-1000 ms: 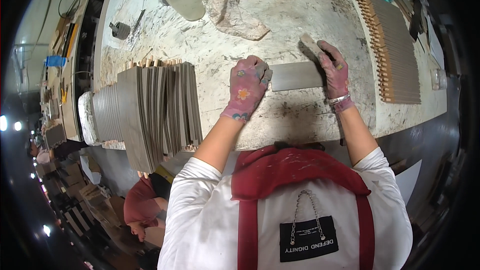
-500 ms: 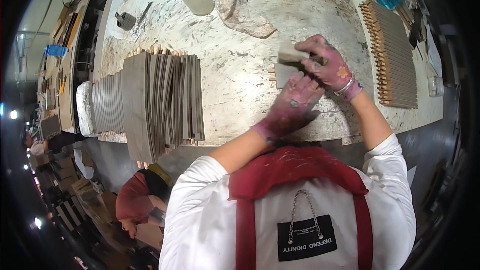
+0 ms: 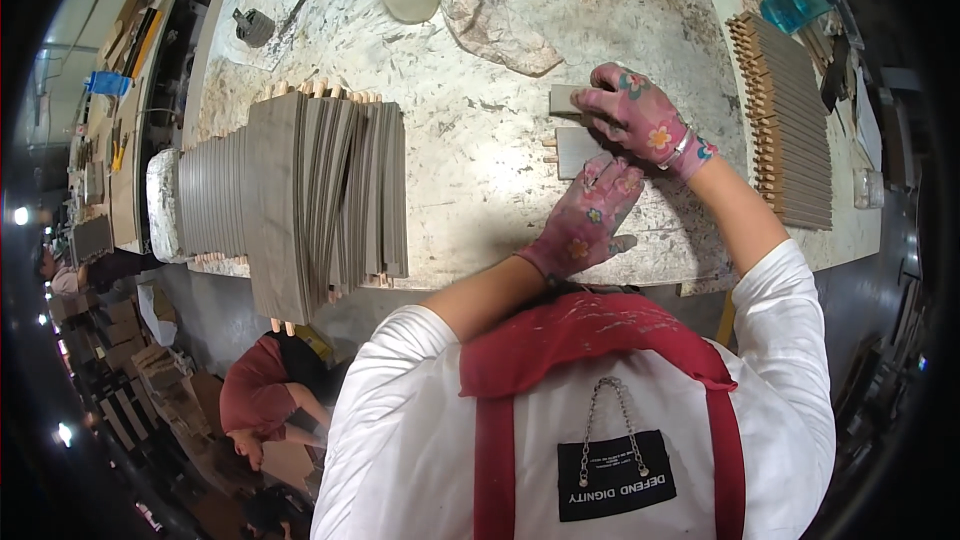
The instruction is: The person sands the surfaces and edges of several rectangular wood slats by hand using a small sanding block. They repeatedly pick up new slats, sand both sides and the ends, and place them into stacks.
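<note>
In the head view, the right hand (image 3: pixel 640 115) is grasping a small grey block (image 3: pixel 564 101) with curled fingers, just beyond a pegged grey board (image 3: pixel 574 154). The left hand (image 3: pixel 590 215) is resting extended, unclenched fingers on that board, which is lying on the table (image 3: pixel 465 190), right of the stacked boards (image 3: pixel 325 195).

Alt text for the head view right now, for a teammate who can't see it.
Gloved left hand touches a grey board with wooden pegs at its left end, while the gloved right hand holds a greyish block just beyond it. Stacked pegged boards sit left on the stained white table, another row right; a crumpled cloth lies beyond.
</note>
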A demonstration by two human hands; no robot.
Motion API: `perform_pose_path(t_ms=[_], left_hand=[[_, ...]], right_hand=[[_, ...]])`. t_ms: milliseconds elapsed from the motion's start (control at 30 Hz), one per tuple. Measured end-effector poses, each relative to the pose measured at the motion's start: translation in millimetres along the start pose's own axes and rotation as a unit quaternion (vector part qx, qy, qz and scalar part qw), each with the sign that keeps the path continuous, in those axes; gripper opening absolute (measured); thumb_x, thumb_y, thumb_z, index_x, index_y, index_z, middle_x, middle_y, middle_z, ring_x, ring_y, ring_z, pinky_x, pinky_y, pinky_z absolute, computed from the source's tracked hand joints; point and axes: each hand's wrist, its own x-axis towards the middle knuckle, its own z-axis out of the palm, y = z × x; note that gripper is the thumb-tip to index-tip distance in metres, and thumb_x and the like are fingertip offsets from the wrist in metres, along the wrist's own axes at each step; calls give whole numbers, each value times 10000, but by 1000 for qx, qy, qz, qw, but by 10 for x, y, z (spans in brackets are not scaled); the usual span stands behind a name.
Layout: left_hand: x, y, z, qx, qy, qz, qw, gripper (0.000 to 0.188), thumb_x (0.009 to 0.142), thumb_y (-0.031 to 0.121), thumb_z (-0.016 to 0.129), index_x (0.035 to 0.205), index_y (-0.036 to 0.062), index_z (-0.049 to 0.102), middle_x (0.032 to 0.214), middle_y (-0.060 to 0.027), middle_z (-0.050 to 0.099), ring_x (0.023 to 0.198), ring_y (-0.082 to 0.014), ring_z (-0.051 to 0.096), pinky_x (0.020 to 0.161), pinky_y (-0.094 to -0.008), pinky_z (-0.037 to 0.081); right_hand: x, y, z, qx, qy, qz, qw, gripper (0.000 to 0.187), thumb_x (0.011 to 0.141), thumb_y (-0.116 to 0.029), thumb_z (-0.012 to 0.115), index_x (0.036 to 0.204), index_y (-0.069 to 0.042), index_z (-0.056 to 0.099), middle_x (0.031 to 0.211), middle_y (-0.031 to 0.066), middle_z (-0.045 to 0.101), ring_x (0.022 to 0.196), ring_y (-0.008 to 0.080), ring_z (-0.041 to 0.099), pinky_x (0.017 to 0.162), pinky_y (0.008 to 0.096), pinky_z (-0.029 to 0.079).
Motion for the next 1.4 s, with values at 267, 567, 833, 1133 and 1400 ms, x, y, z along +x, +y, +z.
perform_pose_path(t_ms=[267, 567, 833, 1133, 1400], left_hand=[[9, 15, -87, -31, -22, -13, 999, 739, 925, 586, 499, 1445, 61, 483, 1484, -122, 462, 1446, -302, 313, 1221, -503, 171], [15, 11, -29, -45, -7, 0, 999, 727, 884, 566, 574, 1394, 50, 531, 1453, -159, 476, 1425, -330, 342, 1208, -515, 207], [106, -178, -257, -74, 32, -57, 995, 826, 778, 455, 776, 1415, 25, 474, 1485, -210, 440, 1425, -369, 361, 1203, -506, 214], [219, -590, -713, -18, 78, -134, 988, 741, 838, 329, 740, 1441, 19, 441, 1419, -230, 498, 1356, -433, 417, 1135, -533, 308], [435, -457, -651, -80, -10, -95, 992, 690, 814, 198, 736, 1440, 64, 477, 1352, -203, 536, 1240, -414, 513, 1056, -477, 416]], right_hand=[[-180, -125, 62, 38, -29, 4, 999, 351, 853, -120, 687, 1204, -126, 671, 1130, 171, 578, 989, 368, 612, 840, 428, 523], [-164, -155, 109, -37, 13, -38, 999, 286, 846, -174, 670, 1131, -148, 677, 1119, 149, 598, 969, 355, 629, 822, 426, 533], [-491, 185, 227, 245, 348, 181, 887, 289, 874, -79, 693, 1159, -35, 676, 1156, 98, 631, 1071, 211, 598, 926, 319, 485], [-1412, 382, 165, 539, 544, 359, 534, 383, 954, -185, 677, 1304, -50, 597, 1238, 68, 642, 1008, 159, 635, 886, 342, 531], [-1286, 239, 246, 650, 546, 334, 410, 316, 962, -157, 645, 1262, -67, 607, 1090, 93, 628, 934, 204, 618, 853, 367, 564]])
